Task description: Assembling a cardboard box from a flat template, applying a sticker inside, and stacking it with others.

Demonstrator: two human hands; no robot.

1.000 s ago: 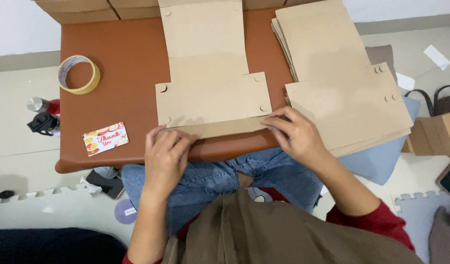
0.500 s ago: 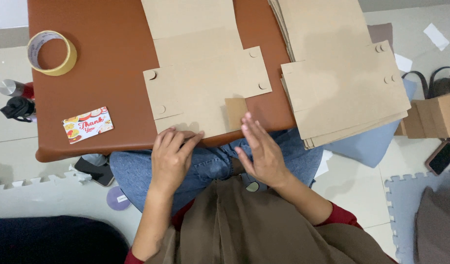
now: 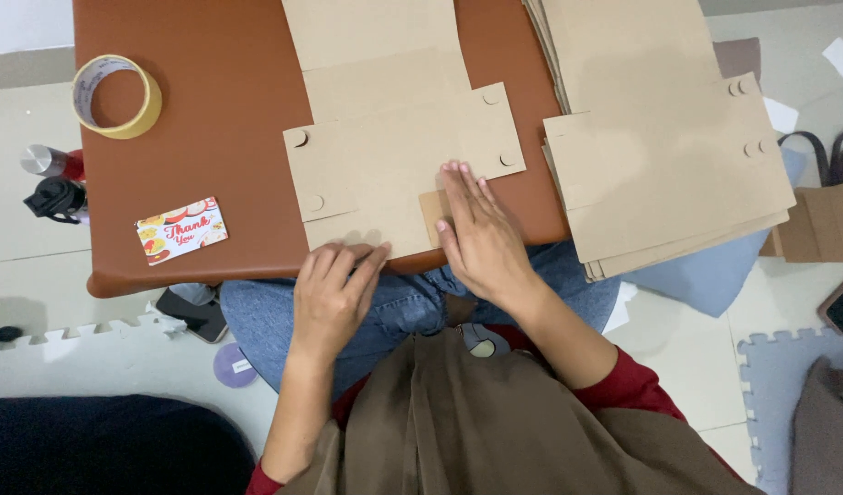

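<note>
Right hand flat on cardboard sheet, long axis away from person.

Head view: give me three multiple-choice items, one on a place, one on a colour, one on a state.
1. Where is the tape roll?
A. far left corner of the table
B. on the floor
C. on the stack of cardboard sheets

2. What colour is the table top?
A. white
B. reddish brown
C. green

3. What is the right hand doing?
A. holding a phone
B. lifting the tape roll
C. pressing flat on the cardboard sheet

Answers:
A, the roll lies on the table's far left corner.
B, the bare top is reddish brown.
C, the palm lies flat with fingers spread on the sheet; the left hand rests at its near edge.
</note>
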